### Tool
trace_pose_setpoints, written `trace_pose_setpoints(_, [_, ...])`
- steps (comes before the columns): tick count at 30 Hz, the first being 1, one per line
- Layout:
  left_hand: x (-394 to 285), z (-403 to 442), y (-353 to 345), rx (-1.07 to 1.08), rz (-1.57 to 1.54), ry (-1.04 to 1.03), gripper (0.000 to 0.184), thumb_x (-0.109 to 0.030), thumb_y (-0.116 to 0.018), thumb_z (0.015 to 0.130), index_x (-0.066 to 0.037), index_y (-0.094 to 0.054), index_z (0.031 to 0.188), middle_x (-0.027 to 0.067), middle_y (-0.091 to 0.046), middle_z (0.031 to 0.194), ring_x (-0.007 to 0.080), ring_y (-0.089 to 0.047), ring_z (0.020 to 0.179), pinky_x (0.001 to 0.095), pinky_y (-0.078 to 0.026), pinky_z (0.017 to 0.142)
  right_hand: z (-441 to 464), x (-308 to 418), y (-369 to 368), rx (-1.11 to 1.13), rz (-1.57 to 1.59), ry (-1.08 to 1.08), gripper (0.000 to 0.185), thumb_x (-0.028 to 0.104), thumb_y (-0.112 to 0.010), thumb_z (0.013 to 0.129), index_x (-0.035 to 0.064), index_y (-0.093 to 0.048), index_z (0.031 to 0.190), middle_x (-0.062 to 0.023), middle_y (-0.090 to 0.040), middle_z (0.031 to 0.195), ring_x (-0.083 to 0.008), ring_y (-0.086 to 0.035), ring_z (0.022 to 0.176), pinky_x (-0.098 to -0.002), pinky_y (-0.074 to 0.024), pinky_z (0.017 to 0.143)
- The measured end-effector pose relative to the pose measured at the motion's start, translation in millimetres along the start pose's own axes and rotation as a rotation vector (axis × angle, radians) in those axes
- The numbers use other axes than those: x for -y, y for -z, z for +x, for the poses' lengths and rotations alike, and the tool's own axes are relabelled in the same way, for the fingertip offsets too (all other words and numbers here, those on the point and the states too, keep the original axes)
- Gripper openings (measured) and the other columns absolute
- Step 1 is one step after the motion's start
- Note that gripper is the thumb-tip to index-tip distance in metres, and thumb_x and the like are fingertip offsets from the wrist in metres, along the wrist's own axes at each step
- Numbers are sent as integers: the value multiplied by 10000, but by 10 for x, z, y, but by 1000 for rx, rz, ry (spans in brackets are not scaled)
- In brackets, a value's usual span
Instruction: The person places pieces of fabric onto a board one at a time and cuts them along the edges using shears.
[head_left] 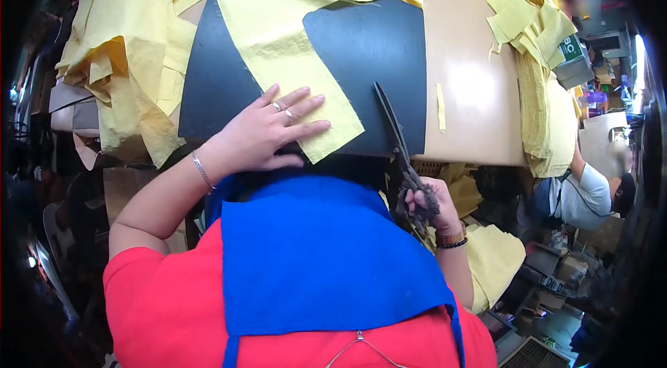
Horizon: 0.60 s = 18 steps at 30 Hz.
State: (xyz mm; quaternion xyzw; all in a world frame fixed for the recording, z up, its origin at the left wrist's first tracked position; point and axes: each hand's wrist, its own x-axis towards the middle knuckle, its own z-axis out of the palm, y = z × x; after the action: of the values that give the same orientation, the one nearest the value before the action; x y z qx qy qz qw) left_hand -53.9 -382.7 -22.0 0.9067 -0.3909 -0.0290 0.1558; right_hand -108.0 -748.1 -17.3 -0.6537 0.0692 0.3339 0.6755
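Pale, glossy tabletop [472,83] shows to the right of a smooth black board [368,41], with a bright patch of light reflected on it. Beyond its far right corner, a green-and-white box [571,50] carries white letters turned sideways, of which "BC" can be read; whether more letters come before them cannot be told. No other writing is clear enough to read. A yellow cloth [278,34] runs down across the board, its squared end near the close edge. The left hand [278,125], with two rings and a chain bracelet, lies on that end, palm down and fingers spread wide, pressing rather than gripping. The right hand [432,202] is closed around the dark, wrapped handles of large scissors [397,135], just off the table's near edge; the blades point away over the board, right of the cloth and apart from it, and look nearly together. Loose yellow pieces [132,69] drape over the left side, and a layered yellow stack [549,125] hangs at the right edge. Between board and stack lies a thin yellow strip [440,107]. A co-worker [587,194] in a white top appears at far right.
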Motion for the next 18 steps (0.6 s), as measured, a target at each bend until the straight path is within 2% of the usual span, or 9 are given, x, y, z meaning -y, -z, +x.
trace_pose_setpoints(1, [-47, 7, -42, -16, -39, 15, 540, -270, -630, 817, -262, -483, 1336, 72, -360, 1476, 317, -351, 1346, 554, -277, 1073, -47, -22, 86, 72, 41, -23, 316, 319, -732, 790, 27, -617, 819, -18, -600, 690, -89, -570, 612, -232, -465, 563])
trace_pose_setpoints(3, [-79, 28, -83, -63, -137, 67, 517, -180, -598, 820, -262, -499, 1321, 76, -382, 1461, 317, -376, 1330, 554, -283, 1072, -188, -77, 252, 120, 64, -117, 539, 540, -749, 703, 34, -621, 839, -20, -614, 724, -93, -584, 655, -227, -475, 592])
trace_pose_setpoints(4, [-85, 46, -100, -88, -184, 92, 513, -135, -583, 822, -261, -507, 1313, 79, -394, 1454, 317, -389, 1321, 554, -286, 1072, -257, -61, 314, 171, 46, -141, 608, 606, -735, 681, 35, -619, 857, -23, -618, 749, -93, -587, 680, -225, -478, 618])
trace_pose_setpoints(5, [-92, 55, -87, -144, -239, 112, 531, -62, -546, 814, -262, -516, 1305, 88, -415, 1438, 323, -404, 1309, 540, -298, 1074, -311, -74, 404, 236, 29, -159, 631, 628, -727, 674, 36, -618, 863, -24, -619, 760, -97, -592, 696, -227, -480, 630])
trace_pose_setpoints(6, [-89, 53, -82, -148, -231, 95, 530, -74, -556, 814, -269, -515, 1305, 85, -413, 1439, 321, -402, 1311, 532, -302, 1074, -342, -82, 453, 304, 10, -175, 654, 650, -719, 667, 36, -618, 870, -24, -619, 772, -100, -596, 712, -229, -482, 643])
trace_pose_setpoints(10, [-100, 24, -102, -108, -102, 6, 532, -123, -594, 813, -299, -509, 1308, 73, -407, 1445, 310, -395, 1319, 501, -318, 1077, -347, -39, 365, 328, 1, -195, 641, 640, -712, 682, 34, -612, 864, -20, -610, 814, -97, -594, 742, -223, -468, 651])
trace_pose_setpoints(14, [-128, 24, -126, -74, 8, -33, 550, -172, -625, 803, -328, -496, 1315, 57, -398, 1451, 297, -387, 1326, 492, -325, 1079, -176, 33, 225, 367, -22, -171, 545, 532, -749, 704, 27, -617, 860, -15, -594, 815, -85, -566, 712, -216, -451, 636])
trace_pose_setpoints(15, [-130, 26, -131, -73, 16, -35, 550, -172, -623, 805, -329, -494, 1316, 56, -396, 1452, 296, -385, 1328, 492, -325, 1079, -155, 50, 166, 342, 32, -155, 448, 440, -757, 732, 30, -618, 847, -8, -593, 794, -74, -552, 688, -206, -439, 613])
trace_pose_setpoints(18, [-128, 16, -134, -71, 34, -37, 551, -175, -620, 807, -330, -490, 1320, 54, -391, 1455, 294, -378, 1332, 492, -325, 1081, -111, 40, 124, 331, 24, -121, 380, 369, -761, 749, 30, -618, 842, 2, -590, 764, -62, -541, 668, -194, -428, 595])
